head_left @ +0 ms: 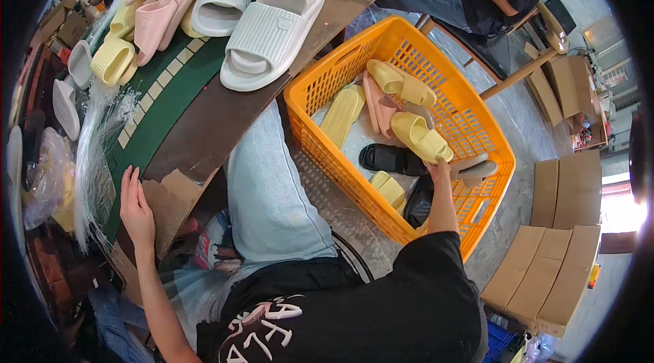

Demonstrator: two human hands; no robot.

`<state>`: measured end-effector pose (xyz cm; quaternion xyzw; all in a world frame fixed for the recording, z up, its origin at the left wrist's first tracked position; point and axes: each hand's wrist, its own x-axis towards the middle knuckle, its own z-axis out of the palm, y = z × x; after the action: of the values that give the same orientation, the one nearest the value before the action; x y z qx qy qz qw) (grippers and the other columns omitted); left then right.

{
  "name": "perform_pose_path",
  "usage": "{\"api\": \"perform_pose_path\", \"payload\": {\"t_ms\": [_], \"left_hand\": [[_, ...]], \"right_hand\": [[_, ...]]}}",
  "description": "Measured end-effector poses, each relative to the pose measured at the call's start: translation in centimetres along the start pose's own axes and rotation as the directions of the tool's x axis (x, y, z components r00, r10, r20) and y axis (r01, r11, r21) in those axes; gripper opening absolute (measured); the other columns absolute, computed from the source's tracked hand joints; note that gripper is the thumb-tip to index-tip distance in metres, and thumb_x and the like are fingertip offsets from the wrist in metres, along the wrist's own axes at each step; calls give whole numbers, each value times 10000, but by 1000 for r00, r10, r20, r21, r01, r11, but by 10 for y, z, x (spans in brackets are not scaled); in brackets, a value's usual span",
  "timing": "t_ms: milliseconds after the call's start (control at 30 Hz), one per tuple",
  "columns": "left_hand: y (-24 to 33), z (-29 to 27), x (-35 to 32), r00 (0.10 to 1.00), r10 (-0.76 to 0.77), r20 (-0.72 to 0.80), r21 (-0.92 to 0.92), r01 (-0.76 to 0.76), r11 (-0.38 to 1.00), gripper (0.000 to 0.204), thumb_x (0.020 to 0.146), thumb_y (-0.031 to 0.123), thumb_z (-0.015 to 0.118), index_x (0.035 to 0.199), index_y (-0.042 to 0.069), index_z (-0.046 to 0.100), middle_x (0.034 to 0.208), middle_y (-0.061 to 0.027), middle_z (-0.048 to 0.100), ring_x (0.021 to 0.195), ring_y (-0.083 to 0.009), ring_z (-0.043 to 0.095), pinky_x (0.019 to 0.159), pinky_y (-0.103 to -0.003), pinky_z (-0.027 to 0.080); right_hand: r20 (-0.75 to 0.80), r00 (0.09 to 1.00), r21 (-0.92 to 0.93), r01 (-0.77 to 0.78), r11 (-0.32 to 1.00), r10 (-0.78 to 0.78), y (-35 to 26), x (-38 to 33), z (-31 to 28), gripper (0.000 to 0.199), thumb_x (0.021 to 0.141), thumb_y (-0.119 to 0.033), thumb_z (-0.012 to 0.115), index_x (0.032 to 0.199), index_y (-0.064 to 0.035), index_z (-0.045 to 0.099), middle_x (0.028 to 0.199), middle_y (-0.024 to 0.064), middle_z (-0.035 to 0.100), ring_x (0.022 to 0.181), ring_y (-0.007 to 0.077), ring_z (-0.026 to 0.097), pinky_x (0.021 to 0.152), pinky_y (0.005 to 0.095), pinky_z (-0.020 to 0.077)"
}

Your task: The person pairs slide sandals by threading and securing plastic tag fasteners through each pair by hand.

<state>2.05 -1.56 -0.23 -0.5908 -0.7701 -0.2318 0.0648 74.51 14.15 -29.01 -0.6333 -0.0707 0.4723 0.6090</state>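
My right hand (439, 171) reaches into an orange plastic basket (340, 60) and is closed on one end of a yellow slide sandal (417, 135). Around it in the basket lie other yellow slides (343, 114), a pink slide (379, 107), black slides (392, 159) and a grey one (475, 167). My left hand (138, 212) rests with its fingers stretched out on the near edge of the work table (194, 118), holding nothing. Farther along the table stands a pair of large pale grey slides (279, 26).
Pink slides (167, 12) and small yellow slides (114, 60) are heaped at the table's far end. Clear plastic strands (99, 152) hang beside the green strip (163, 111). Another person sits on a chair (521, 73) beyond the basket. Cardboard boxes (545, 274) stand at right.
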Motion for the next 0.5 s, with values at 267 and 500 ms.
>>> {"api": "perform_pose_path", "payload": {"t_ms": [267, 500], "left_hand": [[0, 2, 1, 1000, 12, -28, -34, -13, 999, 287, 917, 83, 420, 1182, 30, 518, 1248, -133, 491, 1141, -295, 478, 937, -347, 383], [10, -6, -6, 990, 8, -144, -144, -29, 989, 253, 890, 57, 458, 1122, 17, 552, 1192, -145, 534, 1070, -311, 533, 890, -347, 427]], "right_hand": [[219, 726, -655, 605, 453, -652, -70, -91, 68, 249, 810, -143, 541, 1003, -13, 452, 739, 122, 537, 648, 201, 561, 490, 325, 505], [91, 603, -161, 794, 586, -792, -119, -182, 144, 202, 876, -104, 452, 1066, -36, 456, 937, 54, 528, 800, 132, 563, 536, 256, 514]]}}
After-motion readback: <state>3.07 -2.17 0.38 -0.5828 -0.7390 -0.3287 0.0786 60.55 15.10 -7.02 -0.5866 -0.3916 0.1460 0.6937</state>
